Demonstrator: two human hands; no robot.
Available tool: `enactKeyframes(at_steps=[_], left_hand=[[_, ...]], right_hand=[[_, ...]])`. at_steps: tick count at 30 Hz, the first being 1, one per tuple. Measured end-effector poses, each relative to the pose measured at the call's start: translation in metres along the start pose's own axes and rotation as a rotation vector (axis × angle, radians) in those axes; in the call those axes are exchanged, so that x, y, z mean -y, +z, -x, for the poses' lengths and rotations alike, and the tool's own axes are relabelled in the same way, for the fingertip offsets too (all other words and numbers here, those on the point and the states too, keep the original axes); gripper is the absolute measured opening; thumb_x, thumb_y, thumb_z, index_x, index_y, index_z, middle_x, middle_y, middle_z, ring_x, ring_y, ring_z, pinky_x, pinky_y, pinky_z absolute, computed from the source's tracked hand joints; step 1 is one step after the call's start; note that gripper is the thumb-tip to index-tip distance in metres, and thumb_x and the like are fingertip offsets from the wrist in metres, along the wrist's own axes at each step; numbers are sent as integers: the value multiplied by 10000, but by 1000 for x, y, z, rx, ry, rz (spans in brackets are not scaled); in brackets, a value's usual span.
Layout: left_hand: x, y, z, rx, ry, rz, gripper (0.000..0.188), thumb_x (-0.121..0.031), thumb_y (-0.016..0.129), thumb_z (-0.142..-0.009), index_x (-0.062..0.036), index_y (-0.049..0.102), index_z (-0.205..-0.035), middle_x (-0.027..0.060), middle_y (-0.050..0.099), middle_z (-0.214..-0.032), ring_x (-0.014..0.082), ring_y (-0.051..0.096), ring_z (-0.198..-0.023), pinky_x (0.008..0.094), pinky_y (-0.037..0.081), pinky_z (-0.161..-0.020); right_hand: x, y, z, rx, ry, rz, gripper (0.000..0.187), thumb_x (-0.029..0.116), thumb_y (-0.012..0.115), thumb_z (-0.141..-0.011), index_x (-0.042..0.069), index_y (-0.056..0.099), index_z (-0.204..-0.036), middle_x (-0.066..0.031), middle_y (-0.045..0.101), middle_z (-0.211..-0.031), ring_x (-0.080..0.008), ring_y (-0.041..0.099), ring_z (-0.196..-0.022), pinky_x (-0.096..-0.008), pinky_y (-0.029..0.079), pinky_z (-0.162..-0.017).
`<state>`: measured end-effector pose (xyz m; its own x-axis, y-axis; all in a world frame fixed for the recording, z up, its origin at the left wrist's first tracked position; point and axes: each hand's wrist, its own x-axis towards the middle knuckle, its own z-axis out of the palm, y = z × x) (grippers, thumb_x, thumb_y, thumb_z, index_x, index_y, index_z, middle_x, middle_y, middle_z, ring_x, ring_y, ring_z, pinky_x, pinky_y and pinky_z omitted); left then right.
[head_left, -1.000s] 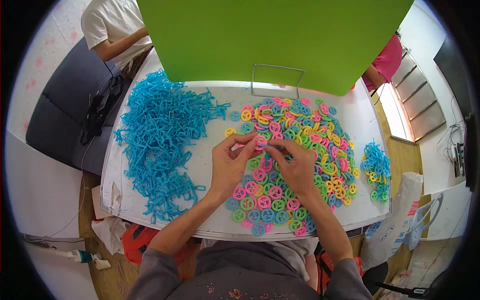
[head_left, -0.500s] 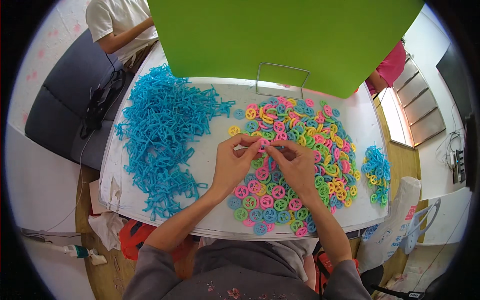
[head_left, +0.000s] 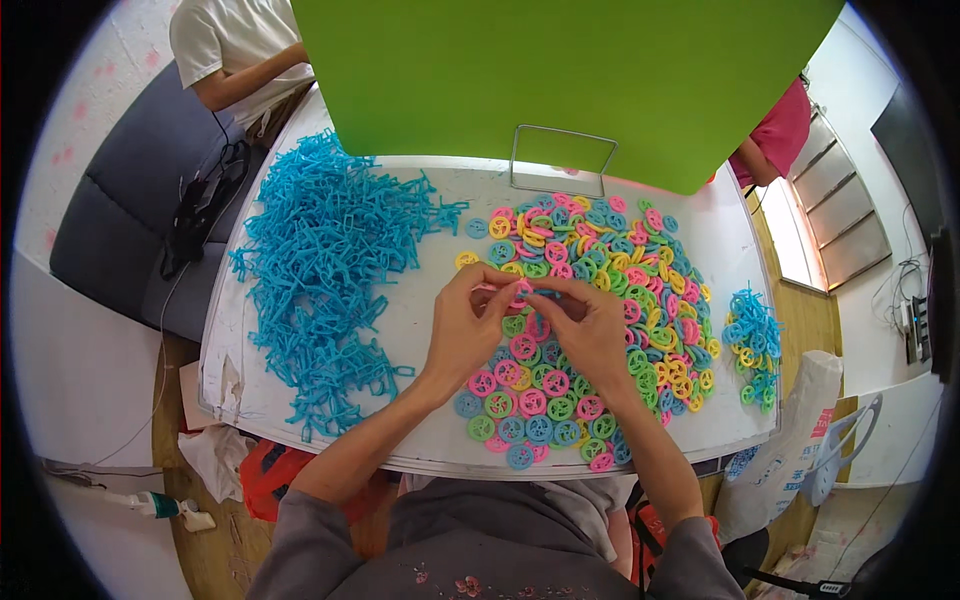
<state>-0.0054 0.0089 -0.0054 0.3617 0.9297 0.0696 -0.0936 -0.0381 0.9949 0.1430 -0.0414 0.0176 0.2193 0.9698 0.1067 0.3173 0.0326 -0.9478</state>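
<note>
In the head view, our left hand (head_left: 460, 328) pinches a pink wheel (head_left: 520, 294) over the wheel pile's (head_left: 655, 300) left edge; our right hand (head_left: 592, 335) pinches a blue piece (head_left: 543, 294). We're seemingly joining them; pressing calls for steady alignment.

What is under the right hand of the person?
Around the right hand, pink, green, blue and yellow spoked wheels cover part of the white table. Whatever lies directly beneath cannot be seen, because the hand itself hides it.
</note>
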Motion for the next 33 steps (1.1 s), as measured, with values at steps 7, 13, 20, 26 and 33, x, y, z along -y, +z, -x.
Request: enactKeyframes(at_steps=[7,13,20,26,33], left_hand=[[-11,0,-2,21,-44,153,189,-124,549,-935,21,542,-1055,85,592,-990,143,607,-894,283,538,-814],[-7,-8,-4,95,-275,341,204,-177,537,-948,-14,569,-1065,54,602,-968,119,596,-887,267,531,-749],[-19,-1,2,176,-414,436,255,-222,553,-942,-34,569,-1112,31,605,-962,93,592,-849,248,524,-739],[-5,-2,-4,11,-73,-209,156,-157,594,-894,-49,629,-1002,49,602,-894,172,588,-819,310,494,-687],[10,10,6,54,545,-808,127,-66,693,-744,-38,640,-856,94,563,-776,274,556,-741,364,457,-689]], right_hand=[[-10,-23,-9,173,-37,-164,358,7,601,-853,38,576,-1209,-86,659,-974,-111,631,-803,-246,514,-711],[-1,-25,-7,354,-28,-383,329,-8,614,-836,55,605,-1159,-65,611,-991,-137,615,-871,-263,526,-753],[-10,-24,-6,225,-296,-34,264,-41,639,-803,23,656,-1058,-60,581,-1046,-118,578,-958,-243,510,-765],[-4,-29,-11,115,-36,-287,178,62,657,-841,-10,657,-1004,-52,664,-927,-95,617,-800,-236,501,-700],[-5,-34,-14,13,-40,-301,202,84,639,-872,-36,628,-1034,-65,676,-885,-81,615,-785,-226,500,-704]])
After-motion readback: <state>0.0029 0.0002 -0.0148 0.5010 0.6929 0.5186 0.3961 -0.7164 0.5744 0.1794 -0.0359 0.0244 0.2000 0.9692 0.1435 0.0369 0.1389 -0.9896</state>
